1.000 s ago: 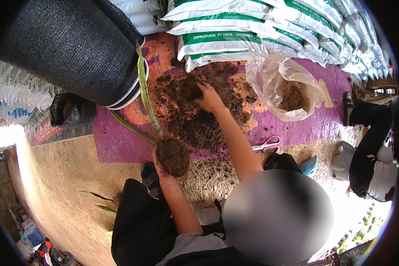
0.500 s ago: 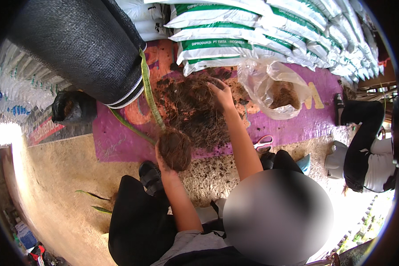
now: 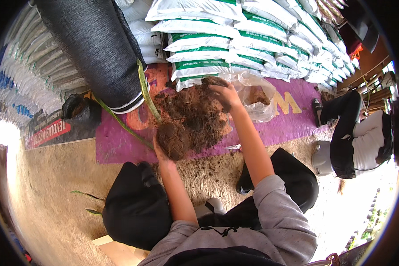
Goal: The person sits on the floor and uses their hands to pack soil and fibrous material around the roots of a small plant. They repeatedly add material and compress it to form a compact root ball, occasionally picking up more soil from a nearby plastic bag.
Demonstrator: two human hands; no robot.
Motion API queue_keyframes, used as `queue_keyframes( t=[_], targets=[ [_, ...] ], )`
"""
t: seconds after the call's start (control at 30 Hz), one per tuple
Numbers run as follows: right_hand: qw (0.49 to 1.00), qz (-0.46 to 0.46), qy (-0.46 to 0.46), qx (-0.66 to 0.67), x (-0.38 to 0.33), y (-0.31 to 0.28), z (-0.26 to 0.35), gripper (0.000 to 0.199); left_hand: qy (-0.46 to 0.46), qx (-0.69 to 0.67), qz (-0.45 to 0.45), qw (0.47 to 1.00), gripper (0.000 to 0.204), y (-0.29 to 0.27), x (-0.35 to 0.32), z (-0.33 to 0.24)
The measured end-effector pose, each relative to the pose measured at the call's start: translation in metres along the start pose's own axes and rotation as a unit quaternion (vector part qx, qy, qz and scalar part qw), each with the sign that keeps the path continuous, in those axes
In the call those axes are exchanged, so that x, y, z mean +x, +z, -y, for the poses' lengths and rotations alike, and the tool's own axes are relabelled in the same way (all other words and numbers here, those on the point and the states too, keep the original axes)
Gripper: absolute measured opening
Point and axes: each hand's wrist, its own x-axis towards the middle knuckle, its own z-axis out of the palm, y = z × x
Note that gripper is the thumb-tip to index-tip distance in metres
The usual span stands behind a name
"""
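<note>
L hand (image 3: pixel 163 150) cups the root ball (image 3: pixel 173 140) from below, fingers curled round it, long green leaves (image 3: pixel 142 86) rising off it toward the black roll (image 3: pixel 93 48). R hand (image 3: pixel 224 95) is out over the fibre pile (image 3: pixel 195 113) on the purple mat (image 3: pixel 115 142), fingers closed on a clump of brown fibre, palm down. Looks like the packing step: husk being gathered to build up the ball, w/ the ball just beside the pile's near edge, touching it. Next move prob. needs that handful brought across and pressed on w/o loosening the L grip. Clear bag (image 3: pixel 257 95) sits right of the pile, white sacks (image 3: pixel 235 40) stacked behind, scissors (image 3: pixel 233 147) on the mat by the R forearm. Another person (image 3: pixel 359 133) sits far right.
</note>
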Motion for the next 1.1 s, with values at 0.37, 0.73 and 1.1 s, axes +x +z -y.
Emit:
queue_keyframes(
  t=[0.37, 0.73, 1.1],
  targets=[
    [0.995, -0.009, 0.022, 0.096, -0.006, -0.036, -0.011, 0.037, 0.045, 0.036, -0.071, 0.996, 0.039, -0.003, -0.007, -0.011],
    [0.996, -0.009, -0.022, 0.08, -0.007, -0.022, -0.01, 0.036, 0.037, 0.011, -0.046, 0.998, 0.039, -0.014, -0.002, -0.013],
    [0.834, -0.089, -0.229, -0.493, 0.03, -0.086, -0.08, 0.031, -0.008, 0.012, -0.083, 0.996, 0.042, -0.006, 0.007, -0.005]
  ],
)
